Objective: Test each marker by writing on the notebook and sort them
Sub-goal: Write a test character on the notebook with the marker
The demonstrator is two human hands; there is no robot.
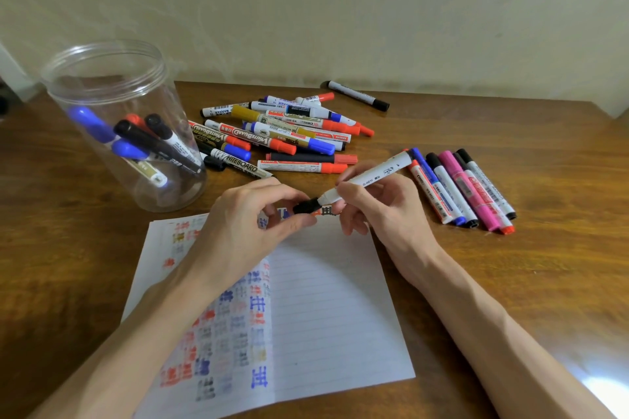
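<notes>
Pale cream wall (340, 10) seen behind, faint swirled relief noted on it. Dark brown wooden tabletop (510, 133) set against wall, grain pronounced, surface polished. Scene lit softly and evenly; bright glare (599, 384) reflected on tabletop at near right.

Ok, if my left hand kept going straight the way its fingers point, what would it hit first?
Probably the white marker, held by your right hand: your left hand pinches the black cap at that marker's end, fingers pointing toward it. Depth looks matched, though one view can't confirm.
</notes>
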